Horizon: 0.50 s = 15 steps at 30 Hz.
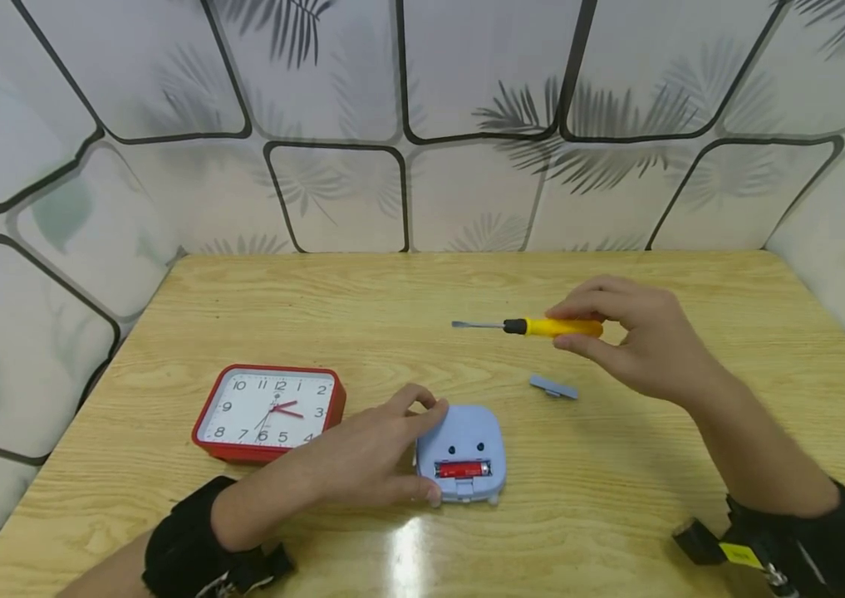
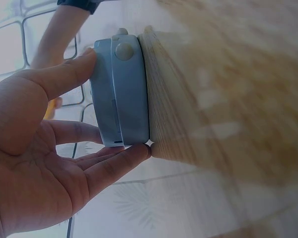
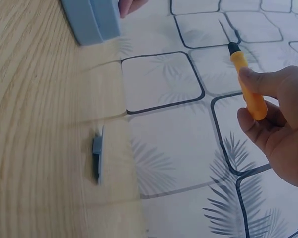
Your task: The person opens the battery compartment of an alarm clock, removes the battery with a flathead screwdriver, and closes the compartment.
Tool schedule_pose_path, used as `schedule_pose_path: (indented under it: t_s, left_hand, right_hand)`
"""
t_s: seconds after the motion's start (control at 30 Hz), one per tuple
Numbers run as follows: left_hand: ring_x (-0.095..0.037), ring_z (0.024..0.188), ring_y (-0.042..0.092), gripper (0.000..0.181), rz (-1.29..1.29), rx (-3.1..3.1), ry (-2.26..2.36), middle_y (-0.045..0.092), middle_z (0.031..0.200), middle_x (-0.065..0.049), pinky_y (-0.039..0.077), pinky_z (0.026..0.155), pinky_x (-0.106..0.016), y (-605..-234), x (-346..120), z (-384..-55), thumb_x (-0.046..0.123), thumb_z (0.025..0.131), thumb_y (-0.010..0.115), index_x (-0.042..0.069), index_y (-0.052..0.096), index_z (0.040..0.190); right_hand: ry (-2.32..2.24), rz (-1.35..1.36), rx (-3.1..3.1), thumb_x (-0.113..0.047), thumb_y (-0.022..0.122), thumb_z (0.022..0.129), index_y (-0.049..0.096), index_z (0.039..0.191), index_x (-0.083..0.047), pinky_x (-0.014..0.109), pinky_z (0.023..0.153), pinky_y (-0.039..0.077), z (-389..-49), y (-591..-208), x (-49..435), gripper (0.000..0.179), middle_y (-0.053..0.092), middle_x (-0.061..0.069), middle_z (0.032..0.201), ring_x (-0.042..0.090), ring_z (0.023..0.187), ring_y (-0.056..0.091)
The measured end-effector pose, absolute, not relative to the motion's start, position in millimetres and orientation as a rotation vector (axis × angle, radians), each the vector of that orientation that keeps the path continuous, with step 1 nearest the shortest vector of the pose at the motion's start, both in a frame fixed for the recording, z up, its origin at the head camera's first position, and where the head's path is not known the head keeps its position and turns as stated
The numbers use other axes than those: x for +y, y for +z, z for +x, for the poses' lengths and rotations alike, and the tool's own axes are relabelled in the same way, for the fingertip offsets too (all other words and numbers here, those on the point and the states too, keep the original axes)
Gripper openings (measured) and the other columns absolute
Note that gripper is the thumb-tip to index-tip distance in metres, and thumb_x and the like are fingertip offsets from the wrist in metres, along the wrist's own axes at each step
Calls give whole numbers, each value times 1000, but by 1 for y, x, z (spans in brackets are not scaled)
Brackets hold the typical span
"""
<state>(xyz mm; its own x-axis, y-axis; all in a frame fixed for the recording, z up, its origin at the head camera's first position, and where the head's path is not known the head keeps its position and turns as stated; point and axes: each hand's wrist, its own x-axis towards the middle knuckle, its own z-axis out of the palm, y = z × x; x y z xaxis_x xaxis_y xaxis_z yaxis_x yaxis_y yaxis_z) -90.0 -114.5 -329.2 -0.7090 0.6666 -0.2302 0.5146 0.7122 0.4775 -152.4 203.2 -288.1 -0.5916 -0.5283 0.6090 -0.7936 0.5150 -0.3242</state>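
A small light blue battery-powered device [image 1: 469,430] lies on the table with its battery compartment uppermost. A red battery [image 1: 463,470] sits in that uncovered compartment. My left hand [image 1: 385,453] grips the device from its left side, thumb at the near edge and fingers at the far edge; the left wrist view shows thumb and fingers spanning the casing [image 2: 120,94]. Above the table, my right hand [image 1: 627,336] pinches the yellow handle of a flat-tipped screwdriver [image 1: 560,327], its blade pointing left. Below it on the table rests a light blue battery cover [image 1: 553,388], touched by neither hand.
A red-framed clock [image 1: 268,414] lies face up left of the device, partly behind my left forearm. The wooden table [image 1: 362,291] meets a patterned backdrop [image 1: 467,191] along its far edge. Black straps with cameras circle both wrists.
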Motion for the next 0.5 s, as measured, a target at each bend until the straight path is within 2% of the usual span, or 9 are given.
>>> schedule_pose_path:
  t_s: [0.1,0.2,0.3,0.37,0.5]
  left_hand:
    - [-10,102,56,91,918,2532,534,35,151,-3,49,87,-20,-329,-114,-90,51,86,74,9,33,156]
    - [-11,102,56,91,921,2536,529,36,151,-4,49,86,-21,-328,-114,-91,51,86,74,8,33,156]
    - [-12,101,57,91,926,2538,532,36,151,-5,49,85,-20,-329,-113,-91,50,86,74,7,34,156]
    - [-12,100,57,91,927,2538,531,36,151,-5,49,85,-20,-329,-113,-91,50,86,75,7,34,156]
    - [-12,100,56,91,919,2527,532,36,151,-4,49,84,-19,-330,-114,-91,50,86,75,8,33,156]
  right_hand:
    - [901,1115,-2267,-19,83,81,78,102,-9,15,65,39,-151,-285,203,24,70,0,96,4,78,52]
    - [1016,1161,-2221,-35,72,89,77,102,-7,14,65,40,-148,-282,203,32,69,2,97,5,81,54]
    - [1265,1283,-2144,-26,73,90,74,105,3,11,73,48,-146,-280,201,32,68,5,101,9,88,58]
    - [1441,1362,-2078,-17,75,89,71,106,9,14,77,53,-143,-278,200,31,68,6,103,12,92,60]
    - [1647,1454,-1972,-4,76,86,65,108,14,20,76,57,-139,-278,195,31,68,9,104,16,89,63]
